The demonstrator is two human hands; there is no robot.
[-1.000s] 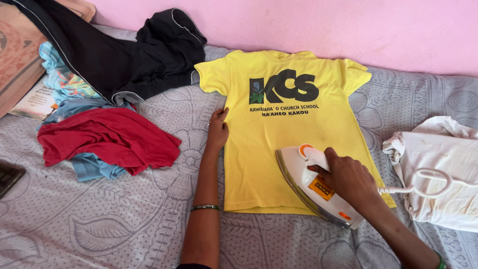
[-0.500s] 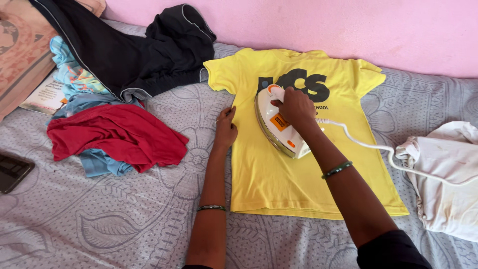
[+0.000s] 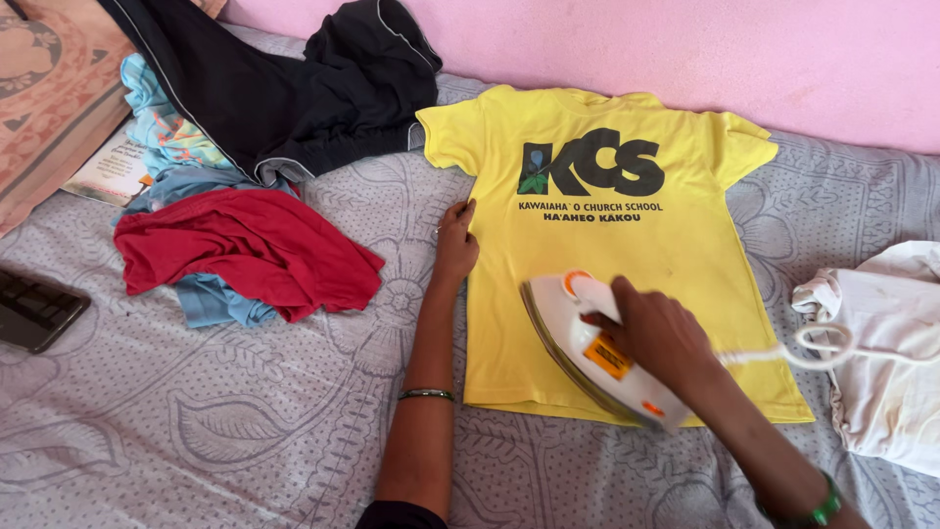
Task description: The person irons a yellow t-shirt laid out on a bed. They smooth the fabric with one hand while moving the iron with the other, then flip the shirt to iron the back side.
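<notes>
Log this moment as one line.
right hand: grips iron on yellow shirt hem | left hand: flat on shirt edge | cord: trails right

You look down at a bed covered by a grey-lilac cotton sheet with a printed leaf and flower pattern (image 3: 196,431). Behind the sheet's far edge rises a plain pink painted wall (image 3: 685,49). Soft, even daylight falls across the sheet, casting only faint shadows.
</notes>
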